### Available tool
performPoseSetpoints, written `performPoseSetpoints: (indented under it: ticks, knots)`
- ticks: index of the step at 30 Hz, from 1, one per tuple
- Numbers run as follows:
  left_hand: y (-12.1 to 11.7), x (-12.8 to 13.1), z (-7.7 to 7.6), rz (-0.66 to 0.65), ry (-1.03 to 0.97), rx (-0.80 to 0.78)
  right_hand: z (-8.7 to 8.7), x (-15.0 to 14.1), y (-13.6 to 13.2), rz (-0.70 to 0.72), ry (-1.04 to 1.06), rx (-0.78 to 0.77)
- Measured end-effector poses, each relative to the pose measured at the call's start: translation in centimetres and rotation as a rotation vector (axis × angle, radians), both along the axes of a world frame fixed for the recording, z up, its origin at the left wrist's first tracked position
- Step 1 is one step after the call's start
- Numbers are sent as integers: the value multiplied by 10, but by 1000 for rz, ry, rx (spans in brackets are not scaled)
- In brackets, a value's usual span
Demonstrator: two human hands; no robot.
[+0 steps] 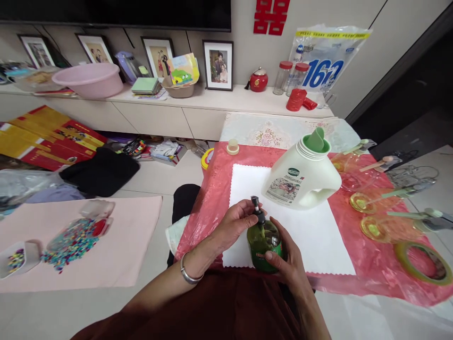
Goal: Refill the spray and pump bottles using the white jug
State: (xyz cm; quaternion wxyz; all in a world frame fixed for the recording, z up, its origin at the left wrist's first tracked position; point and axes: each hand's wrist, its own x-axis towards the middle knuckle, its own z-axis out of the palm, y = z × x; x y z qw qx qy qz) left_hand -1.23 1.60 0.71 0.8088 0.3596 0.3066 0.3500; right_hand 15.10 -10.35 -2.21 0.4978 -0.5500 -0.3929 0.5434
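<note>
A dark green pump bottle (264,243) stands upright at the near edge of the white sheet (244,189). Around its body on the right side wraps my right hand (288,257). My left hand (239,222) has its thumb and fingers closed on the black pump head (260,215) at the neck. Just beyond stands a large white detergent jug (300,172) with a handle; its mouth is uncapped and shows a green spout (316,140). A small pale cap (232,147) sits on the red table cover to the left.
Several clear spray bottles with yellowish liquid (375,200) lie along the right of the red cover (215,189). A roll of tape (423,262) is near the right corner. At left, colourful small pieces (74,243) lie on a pink sheet (141,226).
</note>
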Motion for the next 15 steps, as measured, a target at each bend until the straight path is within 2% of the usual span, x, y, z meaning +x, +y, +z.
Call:
performPoseSetpoints:
  ticks: [5,8,12,15]
  knots:
    - [4,-7,9,-39,203,66,-7,-4,2,15,-158,98]
    - [16,-13,17,-23,289,150,-6,-1,3,11,-278,168]
    - [50,-17,29,175,391,323,-8,15,-4,-126,-297,228]
    - [87,-10,34,323,523,477,-11,25,-17,-188,-255,160]
